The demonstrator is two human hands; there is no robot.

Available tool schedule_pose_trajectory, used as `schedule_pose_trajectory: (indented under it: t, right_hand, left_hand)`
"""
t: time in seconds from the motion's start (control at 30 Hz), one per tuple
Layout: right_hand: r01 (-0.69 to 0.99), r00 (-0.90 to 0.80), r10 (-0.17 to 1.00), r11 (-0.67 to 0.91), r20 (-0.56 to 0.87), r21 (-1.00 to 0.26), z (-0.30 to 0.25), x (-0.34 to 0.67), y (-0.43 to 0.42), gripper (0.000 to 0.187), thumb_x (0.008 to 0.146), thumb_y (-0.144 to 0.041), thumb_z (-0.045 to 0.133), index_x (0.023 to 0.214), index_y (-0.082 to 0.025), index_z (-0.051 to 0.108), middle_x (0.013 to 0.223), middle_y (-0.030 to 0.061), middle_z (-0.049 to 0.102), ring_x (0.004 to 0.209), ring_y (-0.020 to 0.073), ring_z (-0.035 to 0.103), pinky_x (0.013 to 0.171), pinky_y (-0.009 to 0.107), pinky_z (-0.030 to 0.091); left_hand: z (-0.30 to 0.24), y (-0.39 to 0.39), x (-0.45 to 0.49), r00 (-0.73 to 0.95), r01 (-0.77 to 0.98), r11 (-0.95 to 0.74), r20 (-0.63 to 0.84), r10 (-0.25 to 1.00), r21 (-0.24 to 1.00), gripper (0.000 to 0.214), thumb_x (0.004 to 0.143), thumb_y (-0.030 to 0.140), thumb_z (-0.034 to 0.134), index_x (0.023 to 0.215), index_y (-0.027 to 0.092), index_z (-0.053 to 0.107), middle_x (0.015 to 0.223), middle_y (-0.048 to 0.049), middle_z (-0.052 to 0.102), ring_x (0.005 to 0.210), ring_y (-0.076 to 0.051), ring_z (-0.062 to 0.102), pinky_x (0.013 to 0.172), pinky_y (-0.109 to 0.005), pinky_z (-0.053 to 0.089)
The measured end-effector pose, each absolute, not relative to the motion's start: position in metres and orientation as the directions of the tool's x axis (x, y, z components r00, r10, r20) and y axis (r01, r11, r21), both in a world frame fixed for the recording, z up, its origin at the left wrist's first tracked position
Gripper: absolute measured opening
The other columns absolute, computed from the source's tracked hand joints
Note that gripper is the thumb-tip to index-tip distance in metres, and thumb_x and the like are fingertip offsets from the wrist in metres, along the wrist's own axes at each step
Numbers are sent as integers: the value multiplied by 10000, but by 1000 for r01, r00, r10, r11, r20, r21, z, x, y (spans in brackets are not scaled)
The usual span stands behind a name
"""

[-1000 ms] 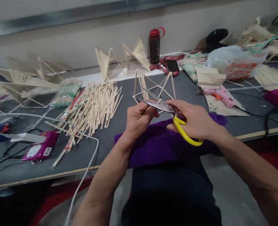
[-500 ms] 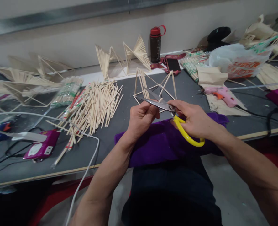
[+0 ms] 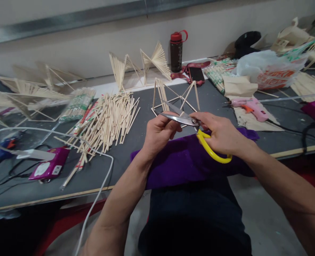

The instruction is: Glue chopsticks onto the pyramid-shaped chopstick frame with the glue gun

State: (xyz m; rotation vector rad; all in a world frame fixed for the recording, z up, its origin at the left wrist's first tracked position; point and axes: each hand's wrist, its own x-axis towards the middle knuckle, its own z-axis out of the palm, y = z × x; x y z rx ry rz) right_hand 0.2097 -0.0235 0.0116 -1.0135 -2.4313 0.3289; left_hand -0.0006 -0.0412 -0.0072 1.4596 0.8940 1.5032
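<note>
My right hand (image 3: 221, 135) grips yellow-handled scissors (image 3: 185, 120), whose steel blades stand apart and point left. My left hand (image 3: 158, 133) is closed just left of the blades, pinching a short bit of wooden stick (image 3: 181, 114) that pokes up between them. Both hands hover over a purple cloth (image 3: 184, 161) draped on the table's front edge. Behind the hands stands a frame of glued sticks (image 3: 173, 97).
A heap of loose wooden sticks (image 3: 106, 119) lies at left, with a magenta power strip (image 3: 47, 167) and white cable (image 3: 104, 181) nearer me. A pink glue gun (image 3: 249, 106), a dark bottle (image 3: 175, 51), a phone (image 3: 196, 74), a plastic bag (image 3: 269, 67) and stick models (image 3: 138, 65) sit further back.
The hands and scissors have barely shifted; the view moved slightly and the hold stays the same.
</note>
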Motion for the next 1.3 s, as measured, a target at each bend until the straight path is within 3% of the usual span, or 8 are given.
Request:
schedule_pose_trajectory:
  t: [0.13, 0.37, 0.6, 0.8, 1.03, 1.3]
  right_hand:
    - [660, -581, 763, 646, 285, -383, 21, 209, -29, 586, 783, -357, 669, 1336, -222, 528, 1215, 91, 671, 948, 264, 667, 769, 384, 532]
    - [644, -607, 758, 645, 237, -413, 28, 210, -32, 651, 788, -438, 684, 1372, -210, 506, 1139, 100, 668, 901, 250, 655, 769, 367, 503]
    - [556, -627, 730, 663, 270, -501, 21, 209, -26, 492, 815, -334, 661, 1271, -170, 571, 1102, 90, 684, 898, 233, 639, 782, 351, 492]
    - [548, -623, 715, 688, 317, -476, 13, 211, -24, 428, 812, -199, 568, 1240, -177, 583, 1114, 104, 683, 966, 259, 641, 819, 371, 495]
    - [553, -616, 718, 688, 325, -470, 13, 210, -21, 415, 804, -192, 580, 1219, -187, 583, 1086, 84, 687, 926, 233, 641, 791, 341, 487]
    - [655, -590, 765, 640, 257, -402, 25, 207, -31, 598, 765, -423, 700, 1297, -205, 537, 1022, 76, 675, 810, 230, 633, 688, 328, 458]
  left_hand:
    - [-6, -44, 0, 28, -94, -384, 388, 921, 918, 260, 851, 403, 725, 764, 161, 693, 572, 12, 612, 389, -34, 381, 382, -188, 263]
    - [-9, -45, 0, 107, -172, -344, 364, 925, 923, 275, 881, 443, 682, 827, 174, 701, 549, 21, 596, 383, -36, 362, 377, -182, 249]
    - [-12, -43, 0, 79, -83, -380, 386, 919, 921, 305, 900, 438, 659, 737, 180, 673, 557, 21, 574, 427, -47, 404, 399, -187, 274]
    - [-14, -42, 1, 63, -31, -415, 417, 907, 909, 340, 917, 411, 643, 677, 171, 644, 573, 15, 586, 423, -37, 399, 400, -192, 289]
    - [-8, -42, 4, 22, -79, -369, 372, 928, 926, 200, 833, 372, 750, 823, 185, 679, 607, 19, 650, 397, -45, 430, 383, -189, 317]
    - [-10, -44, 1, 35, -116, -355, 361, 932, 928, 258, 861, 437, 706, 811, 184, 713, 555, 22, 596, 399, -41, 381, 383, -189, 256]
